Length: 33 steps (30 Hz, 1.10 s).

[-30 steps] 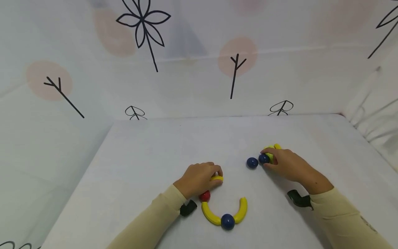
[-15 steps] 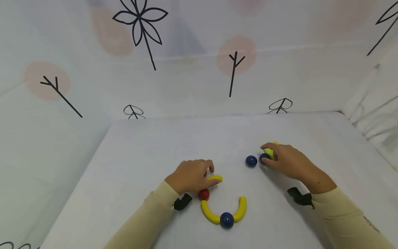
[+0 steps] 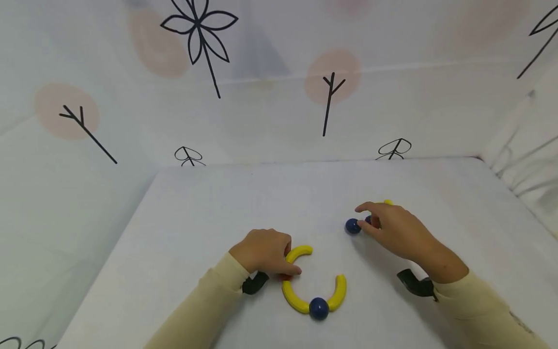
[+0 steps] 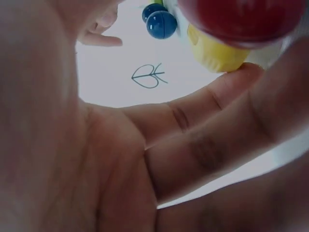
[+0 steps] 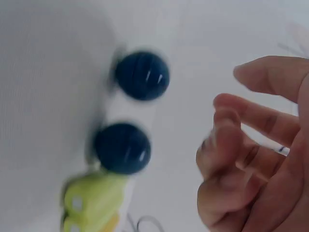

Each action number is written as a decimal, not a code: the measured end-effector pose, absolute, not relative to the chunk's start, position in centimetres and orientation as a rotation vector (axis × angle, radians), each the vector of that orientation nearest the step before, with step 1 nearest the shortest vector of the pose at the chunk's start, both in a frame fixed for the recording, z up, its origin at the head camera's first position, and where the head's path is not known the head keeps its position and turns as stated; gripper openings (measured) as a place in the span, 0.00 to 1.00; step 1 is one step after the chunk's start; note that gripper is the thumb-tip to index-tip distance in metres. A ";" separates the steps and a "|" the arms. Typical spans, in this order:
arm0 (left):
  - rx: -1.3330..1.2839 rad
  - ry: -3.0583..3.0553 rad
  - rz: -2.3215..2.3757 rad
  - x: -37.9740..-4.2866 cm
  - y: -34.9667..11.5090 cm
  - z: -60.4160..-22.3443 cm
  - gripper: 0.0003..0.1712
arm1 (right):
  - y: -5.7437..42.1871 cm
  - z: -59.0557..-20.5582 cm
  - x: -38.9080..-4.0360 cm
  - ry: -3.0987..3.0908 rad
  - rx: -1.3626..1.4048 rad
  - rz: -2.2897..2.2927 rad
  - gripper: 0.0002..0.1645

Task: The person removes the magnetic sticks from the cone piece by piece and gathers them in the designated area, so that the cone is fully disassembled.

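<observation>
My left hand point(image 3: 266, 252) curls its thumb and fingers round a red ball point(image 4: 246, 17), mostly covered in the head view. One of its fingertips touches the ribbed end of a yellow piece point(image 4: 215, 50). A small toy banana point(image 3: 301, 250) curves up from the red ball. Below, two more toy bananas point(image 3: 294, 299) point(image 3: 339, 293) meet a blue ball point(image 3: 319, 309), making a U. Over at the right, my right hand point(image 3: 398, 232) holds nothing, thumb and index finger apart. Beside it lie two glossy blue balls point(image 5: 143, 76) point(image 5: 123, 147).
A lime-green toy point(image 5: 91, 200) with pale squares lies against one blue ball, and a yellow tip point(image 3: 389, 201) shows past the right hand. White cloth with line drawings covers the table point(image 3: 218, 203) and the wall behind it point(image 3: 270, 121). Dark curved wrist mounts point(image 3: 416, 282) hang under both sleeves.
My left hand has let go of the upper toy banana and come down onto the red ball. The right hand has come off the blue ball and shifted slightly left.
</observation>
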<state>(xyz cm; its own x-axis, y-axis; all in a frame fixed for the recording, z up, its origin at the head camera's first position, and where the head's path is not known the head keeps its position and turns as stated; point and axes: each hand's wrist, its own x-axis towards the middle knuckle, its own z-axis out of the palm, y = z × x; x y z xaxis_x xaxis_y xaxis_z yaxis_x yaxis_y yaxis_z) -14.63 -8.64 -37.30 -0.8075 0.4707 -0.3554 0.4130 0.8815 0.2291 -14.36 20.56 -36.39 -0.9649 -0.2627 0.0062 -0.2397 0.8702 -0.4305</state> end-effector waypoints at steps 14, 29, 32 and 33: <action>0.774 2.677 0.317 -14.8 -7.6 -38.0 0.22 | 16.0 -37.9 -12.6 2.758 -0.579 -0.826 0.16; 0.907 2.703 0.396 -14.5 -6.3 -38.3 0.16 | 15.7 -39.9 -13.0 2.648 -0.571 -0.758 0.17; 0.915 2.705 0.387 -14.5 -6.3 -38.4 0.17 | 15.6 -40.0 -13.1 2.637 -0.542 -0.752 0.15; 0.916 2.703 0.383 -14.5 -6.3 -38.5 0.18 | 15.5 -40.0 -13.1 2.631 -0.530 -0.753 0.15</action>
<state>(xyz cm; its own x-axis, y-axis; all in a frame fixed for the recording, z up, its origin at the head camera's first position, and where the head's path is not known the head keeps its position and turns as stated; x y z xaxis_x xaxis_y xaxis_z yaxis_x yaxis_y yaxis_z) -14.46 -6.31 -38.52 -0.7668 0.6216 -0.1600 0.5527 0.7662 0.3277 -13.12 15.54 -40.03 -0.8680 -0.4415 -0.2274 -0.2545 0.7886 -0.5597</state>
